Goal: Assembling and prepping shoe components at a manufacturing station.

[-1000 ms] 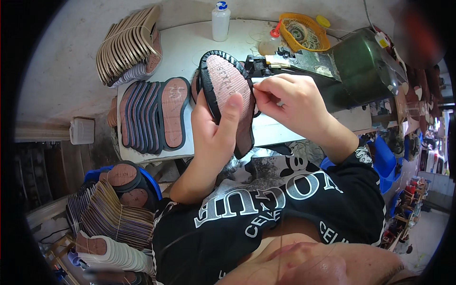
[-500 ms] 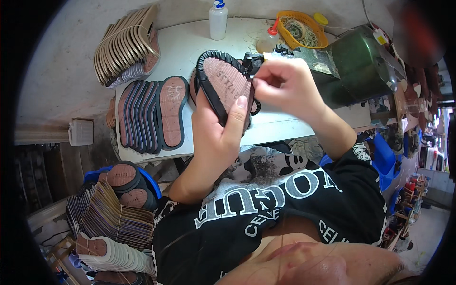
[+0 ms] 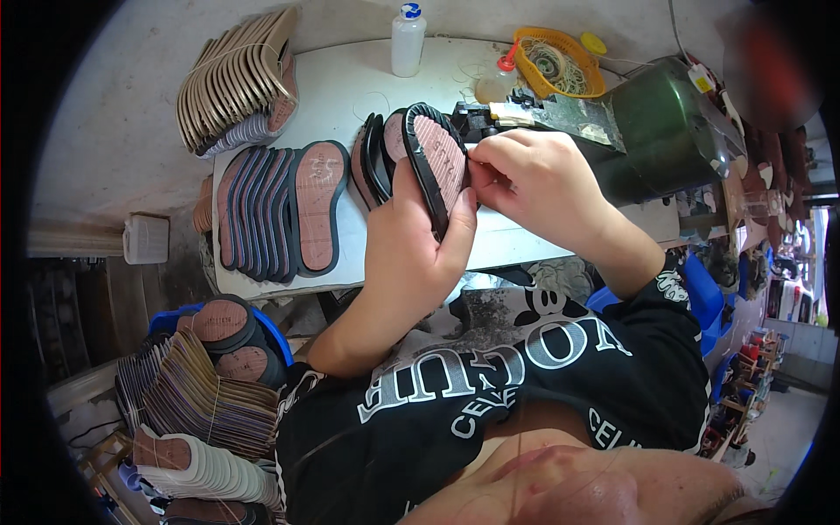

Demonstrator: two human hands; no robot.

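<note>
Since half a second ago, the shoe sole [image 3: 440, 162] has shifted right and turned, showing a narrower face. I see the left hand [image 3: 418, 232] gripping it above the white table [image 3: 350, 79]. The right hand [image 3: 538, 179] has its fingertips pinched together at the sole's edge; I can't tell what's between them. More soles [image 3: 319, 197] stand leftward.
</note>
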